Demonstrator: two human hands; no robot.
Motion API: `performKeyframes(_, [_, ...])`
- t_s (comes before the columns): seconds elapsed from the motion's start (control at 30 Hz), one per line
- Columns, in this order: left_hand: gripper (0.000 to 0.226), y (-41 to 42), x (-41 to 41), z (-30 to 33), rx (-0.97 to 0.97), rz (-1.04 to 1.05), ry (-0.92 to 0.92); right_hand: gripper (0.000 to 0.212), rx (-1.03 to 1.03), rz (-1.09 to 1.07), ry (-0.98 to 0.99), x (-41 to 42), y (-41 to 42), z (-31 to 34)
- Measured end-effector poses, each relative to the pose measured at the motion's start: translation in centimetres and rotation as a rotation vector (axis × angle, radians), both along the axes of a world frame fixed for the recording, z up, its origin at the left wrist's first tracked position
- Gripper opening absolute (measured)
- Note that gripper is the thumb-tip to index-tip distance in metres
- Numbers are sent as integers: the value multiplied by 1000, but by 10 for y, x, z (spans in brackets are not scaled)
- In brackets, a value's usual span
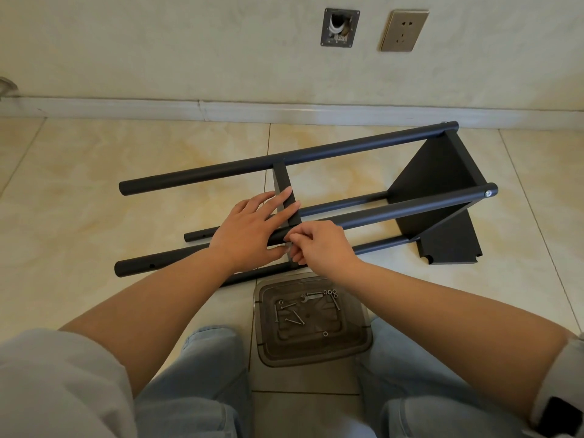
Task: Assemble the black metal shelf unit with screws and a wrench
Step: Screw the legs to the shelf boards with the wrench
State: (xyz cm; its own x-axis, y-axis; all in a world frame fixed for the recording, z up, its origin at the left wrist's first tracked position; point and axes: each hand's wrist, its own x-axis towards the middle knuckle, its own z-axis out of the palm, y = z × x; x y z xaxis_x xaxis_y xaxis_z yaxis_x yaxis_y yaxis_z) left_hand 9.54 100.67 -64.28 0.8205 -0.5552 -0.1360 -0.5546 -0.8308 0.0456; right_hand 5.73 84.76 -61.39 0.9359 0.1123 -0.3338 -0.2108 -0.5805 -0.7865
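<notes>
The black metal shelf unit [436, 184] lies on its side on the tiled floor, with several long round poles running left to right. One shelf panel is fixed at the right end. A middle shelf panel [286, 184] stands between the poles. My left hand [252, 229] rests flat with straight fingers against this middle panel and the near upper pole [395, 211]. My right hand [319, 245] pinches something small at the pole where the panel meets it; the item itself is hidden by my fingers. A small wrench [311, 297] lies in the tray.
A smoky clear plastic tray [350, 346] between my knees holds several loose screws [295, 317], nuts and the wrench. A loose black panel [455, 245] lies flat at the right. The wall, skirting board and a socket [404, 30] are behind the shelf.
</notes>
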Motion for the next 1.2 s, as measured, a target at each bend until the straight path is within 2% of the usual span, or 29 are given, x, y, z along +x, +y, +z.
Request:
performKeyframes(0.13, [77,-1,0,1,-12,-1,3,14,-280,185,-173,0,-3,-1])
performKeyframes(0.23, [79,0,0,1,-15,2,-1,21,-509,372,-350,3,-12,1])
performKeyframes(0.3, [80,0,0,0,-21,-1,-8,21,-587,460,-449,6,-16,2])
performKeyframes(0.37, [80,1,0,-1,-18,-2,-6,13,-596,505,-579,7,-17,0])
performKeyframes(0.43, [81,1,0,-1,-7,-4,-5,16,-548,455,-645,7,-16,-5])
performKeyframes(0.63, [82,1,1,-3,-5,1,-4,21,-524,348,-654,10,-16,-15])
performKeyframes(0.8, [82,0,1,-2,-3,3,-8,30,-607,464,-772,9,-15,-13])
performKeyframes(0.97, [82,-2,1,0,5,10,-6,31,-578,352,-713,12,-15,-18])
performKeyframes(1.03, [82,-3,1,1,5,13,-6,31,-621,355,-708,11,-12,-16])
performKeyframes(1.13, [82,-3,1,1,-7,16,-11,19,-630,405,-665,12,-14,-14])
performKeyframes(1.2, [82,-3,1,1,-2,18,-17,23,-638,416,-693,11,-16,-14])
